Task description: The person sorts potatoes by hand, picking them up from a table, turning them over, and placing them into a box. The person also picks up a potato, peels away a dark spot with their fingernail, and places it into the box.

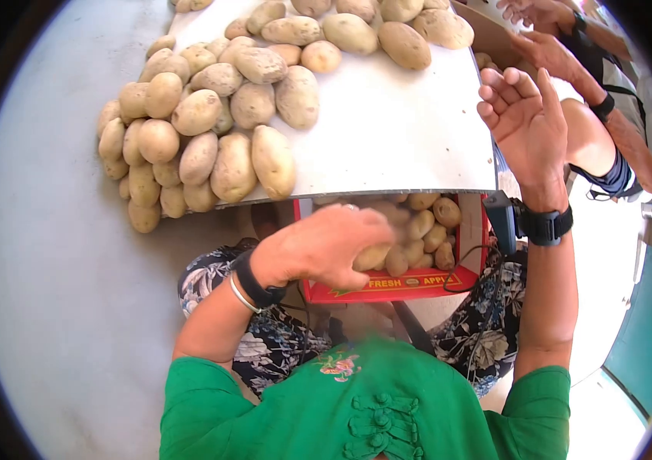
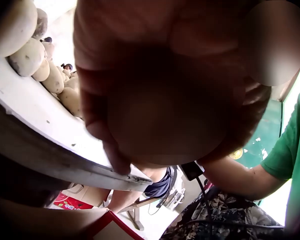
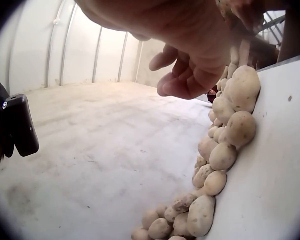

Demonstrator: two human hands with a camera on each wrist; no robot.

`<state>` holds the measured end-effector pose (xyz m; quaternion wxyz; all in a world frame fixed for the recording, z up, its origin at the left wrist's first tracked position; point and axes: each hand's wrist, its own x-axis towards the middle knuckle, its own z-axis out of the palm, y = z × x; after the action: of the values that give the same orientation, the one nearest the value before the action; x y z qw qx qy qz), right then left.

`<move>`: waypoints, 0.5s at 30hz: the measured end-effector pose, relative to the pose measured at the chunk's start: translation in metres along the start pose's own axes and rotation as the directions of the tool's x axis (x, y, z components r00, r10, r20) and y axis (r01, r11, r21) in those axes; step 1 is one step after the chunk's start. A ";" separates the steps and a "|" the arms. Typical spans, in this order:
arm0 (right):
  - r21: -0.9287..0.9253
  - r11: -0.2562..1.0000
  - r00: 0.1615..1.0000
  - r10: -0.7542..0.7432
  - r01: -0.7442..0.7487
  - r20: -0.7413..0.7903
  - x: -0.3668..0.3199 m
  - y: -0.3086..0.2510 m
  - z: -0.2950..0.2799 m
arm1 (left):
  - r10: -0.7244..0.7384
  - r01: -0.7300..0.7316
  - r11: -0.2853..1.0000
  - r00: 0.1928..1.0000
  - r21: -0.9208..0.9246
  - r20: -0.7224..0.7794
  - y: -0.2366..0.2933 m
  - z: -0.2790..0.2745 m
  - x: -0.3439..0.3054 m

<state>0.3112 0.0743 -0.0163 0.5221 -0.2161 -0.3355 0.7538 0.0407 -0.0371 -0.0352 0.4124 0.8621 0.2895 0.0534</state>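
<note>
Just under your left grip [image 1: 322,244], which clasps 1 potato [image 1: 373,258], sits a red box [image 1: 364,291] of others, probably between your knees for short reach. Your right grip [image 1: 527,126], beside the desk [image 1: 395,130], is relaxed, holding nothing; beyond your left grip, potatoes are heaped [image 1: 253,105].

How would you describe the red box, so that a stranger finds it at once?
Start at the white table. Below its near edge, between the patterned trouser legs, sits the red box with potatoes inside. Yellow FRESH APPLE lettering on its front sets it apart.
</note>
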 end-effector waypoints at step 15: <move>-0.032 0.998 0.993 0.045 -0.049 -0.107 0.003 0.009 0.012 | -0.268 0.198 0.962 0.586 -0.186 -0.765 -0.012 -0.071 -0.013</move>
<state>0.2963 0.0718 -0.0148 0.5174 -0.2729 -0.3151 0.7473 0.0014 0.0096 0.0044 0.2824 0.6891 0.5482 0.3807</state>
